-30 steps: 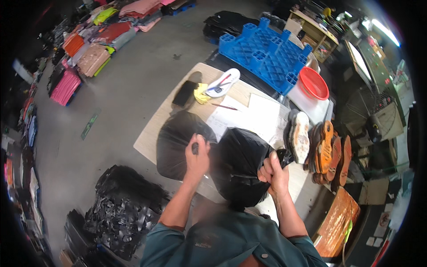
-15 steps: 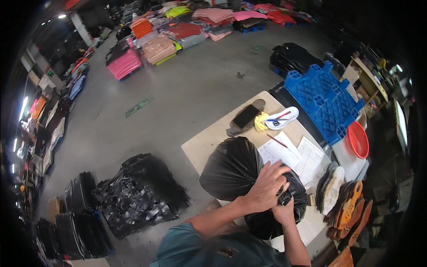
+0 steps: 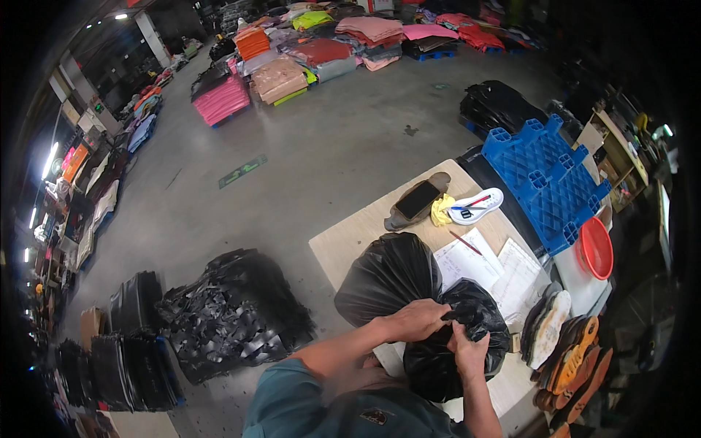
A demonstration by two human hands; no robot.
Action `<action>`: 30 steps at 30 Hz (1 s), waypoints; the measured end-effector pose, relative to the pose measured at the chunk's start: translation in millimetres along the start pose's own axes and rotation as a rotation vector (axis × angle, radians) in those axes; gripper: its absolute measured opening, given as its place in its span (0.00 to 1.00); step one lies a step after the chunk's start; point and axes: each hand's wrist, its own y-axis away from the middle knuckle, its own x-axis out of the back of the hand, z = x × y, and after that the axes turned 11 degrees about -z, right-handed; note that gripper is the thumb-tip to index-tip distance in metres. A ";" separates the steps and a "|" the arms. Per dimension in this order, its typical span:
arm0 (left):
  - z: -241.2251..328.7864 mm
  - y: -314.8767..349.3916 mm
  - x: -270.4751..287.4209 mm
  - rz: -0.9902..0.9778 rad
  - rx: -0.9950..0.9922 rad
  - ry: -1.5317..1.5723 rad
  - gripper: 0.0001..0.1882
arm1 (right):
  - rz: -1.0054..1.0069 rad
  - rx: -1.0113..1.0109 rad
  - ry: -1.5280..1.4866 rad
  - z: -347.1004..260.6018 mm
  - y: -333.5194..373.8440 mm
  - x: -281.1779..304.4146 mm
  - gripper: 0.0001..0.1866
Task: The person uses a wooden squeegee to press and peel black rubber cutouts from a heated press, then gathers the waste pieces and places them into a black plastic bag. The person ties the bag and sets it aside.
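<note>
Two bulging black plastic bags lie close together at the table's near side: a round bag [image 3: 387,276] and a crumpled bag [image 3: 491,321] to its right. My left hand [image 3: 416,320] comes across from the left, its closed fingers gripping the gathered top of the right-hand bag. Just to the right, my right hand [image 3: 469,352] pinches the same bunched plastic, thumb upward. The two hands are almost touching. What the bags contain is hidden.
On the wooden table [image 3: 343,232] are written papers [image 3: 467,261], a phone [image 3: 418,198], and a white sole [image 3: 478,204] holding pens. Several shoe soles [image 3: 577,350] line the right edge. Beyond stand a red basin [image 3: 596,248] and a blue pallet [image 3: 540,175]. Black scraps [image 3: 226,314] lie on the floor.
My left hand, earlier raised with fingers spread over the bag's gathered top, has dropped and closed on it. My right hand stays at the bunched plastic. The whole view has shifted slightly.
</note>
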 end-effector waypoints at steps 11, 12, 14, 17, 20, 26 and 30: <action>33.4 -10.5 64.3 0.578 0.314 0.595 0.25 | 0.055 0.086 -0.387 -45.0 34.1 36.7 0.20; 39.6 -9.9 69.2 0.538 0.314 0.482 0.24 | 0.045 0.155 -0.432 -44.5 34.2 34.4 0.20; 52.2 -10.6 71.2 0.462 0.202 0.249 0.20 | 0.009 0.123 -0.307 -40.5 31.4 24.3 0.18; 60.4 -22.2 60.0 0.316 0.057 0.093 0.13 | -0.119 0.202 -0.085 -35.0 27.6 4.4 0.17; 55.7 -29.2 36.9 0.175 0.153 0.035 0.15 | -0.027 0.014 -0.040 -37.5 12.3 -13.9 0.18; 33.7 -12.4 7.9 0.081 0.231 0.135 0.13 | 0.046 -0.001 -0.040 -48.8 -24.0 -48.7 0.23; 22.1 -7.2 25.3 -0.086 0.133 0.290 0.11 | 0.022 -0.002 -0.017 -52.5 -27.8 -56.9 0.24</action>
